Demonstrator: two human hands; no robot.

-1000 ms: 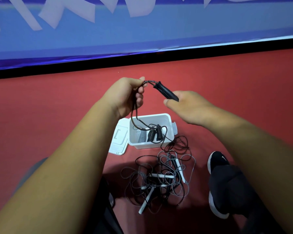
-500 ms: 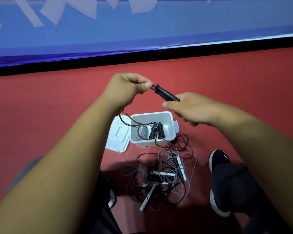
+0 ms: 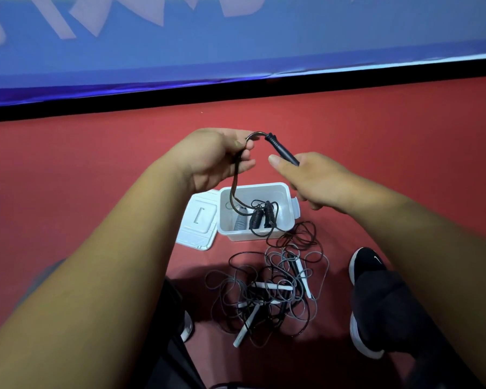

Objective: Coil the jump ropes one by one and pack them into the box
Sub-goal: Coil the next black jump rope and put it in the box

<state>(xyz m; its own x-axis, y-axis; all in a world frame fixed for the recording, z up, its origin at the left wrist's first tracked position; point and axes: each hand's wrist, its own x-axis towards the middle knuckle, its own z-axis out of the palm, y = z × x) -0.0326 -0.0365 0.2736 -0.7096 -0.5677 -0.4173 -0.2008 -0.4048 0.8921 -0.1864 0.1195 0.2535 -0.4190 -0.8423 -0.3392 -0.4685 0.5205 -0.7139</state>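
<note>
My right hand (image 3: 312, 181) grips a black jump rope handle (image 3: 281, 149) that points up and left. Its black cord (image 3: 234, 178) arcs from the handle tip into my left hand (image 3: 213, 158), which pinches it, then hangs down into the white box (image 3: 281, 189) on the red floor. Inside the box lie coiled ropes (image 3: 260, 216), black and grey. In front of the box a tangled pile of black and grey jump ropes (image 3: 272, 287) with white handles lies on the floor.
The box's white lid (image 3: 198, 223) lies flat just left of the box. My black shoe with a white sole (image 3: 366, 304) is to the right of the pile, and my other shoe (image 3: 186, 327) is to its left. A blue banner (image 3: 236, 43) runs along the back.
My left hand has drawn away from the handle tip, so a short arc of cord shows between the hands. The cord hanging into the box has shifted slightly.
</note>
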